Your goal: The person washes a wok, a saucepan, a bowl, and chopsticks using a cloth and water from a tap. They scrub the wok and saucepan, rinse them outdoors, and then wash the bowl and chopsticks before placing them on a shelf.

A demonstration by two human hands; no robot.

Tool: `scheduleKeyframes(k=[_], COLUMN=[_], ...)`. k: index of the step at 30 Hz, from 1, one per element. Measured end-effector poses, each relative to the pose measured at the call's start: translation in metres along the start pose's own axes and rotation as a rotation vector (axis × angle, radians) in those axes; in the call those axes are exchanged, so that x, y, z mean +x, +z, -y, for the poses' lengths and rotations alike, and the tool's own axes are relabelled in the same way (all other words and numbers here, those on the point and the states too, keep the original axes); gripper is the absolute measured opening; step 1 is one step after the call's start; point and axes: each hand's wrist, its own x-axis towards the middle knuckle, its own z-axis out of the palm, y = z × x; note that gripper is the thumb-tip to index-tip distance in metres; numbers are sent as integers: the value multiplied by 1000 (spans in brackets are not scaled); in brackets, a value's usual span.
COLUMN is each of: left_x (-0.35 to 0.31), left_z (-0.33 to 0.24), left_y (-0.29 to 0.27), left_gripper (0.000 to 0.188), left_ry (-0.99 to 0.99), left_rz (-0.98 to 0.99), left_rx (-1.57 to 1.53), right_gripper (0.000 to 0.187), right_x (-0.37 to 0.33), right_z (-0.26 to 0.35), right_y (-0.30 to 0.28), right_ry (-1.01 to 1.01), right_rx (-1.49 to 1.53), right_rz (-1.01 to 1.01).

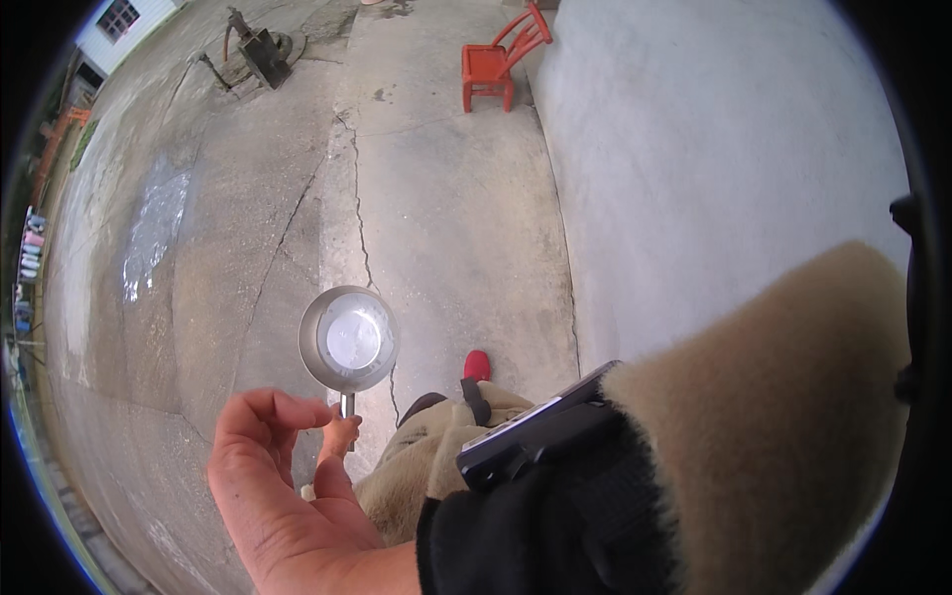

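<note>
My right hand (283,486) reaches across from the right in a tan fuzzy sleeve (773,426) with a black cuff. Its thumb and forefinger pinch the thin handle of a small round metal pan (349,337), held out over the concrete ground. The pan's inside is shiny and pale; I cannot tell whether anything is in it. A flat dark device (531,426) is strapped at the wrist. My left hand is out of sight.
Cracked concrete ground (436,198) stretches ahead, with a wet patch (154,228) at the left. A red chair (496,64) stands against a pale wall (714,149) on the right. A hand pump (258,50) stands far left. My red shoe (477,365) shows below.
</note>
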Motion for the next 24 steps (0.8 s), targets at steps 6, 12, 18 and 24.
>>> scheduleKeyframes(k=[6,12,18,24], left_x=[107,237,365,525], left_z=[-58,-154,-307,-463], left_y=[-12,-9,-25,-40], left_gripper=[22,15,15,14], left_ry=[-124,-74,-139,-111], left_rz=[-94,-199,-268,-268], left_rx=[-17,-257,-345,-299], right_gripper=[20,18,35,43], right_x=[22,48,1,-89], right_z=[-168,-389,-581,-607], right_y=[0,109,347,569], right_ry=[-96,216,942,1356], right_rx=[-126,-41,729,1307], right_rz=[10,-335,-69,157])
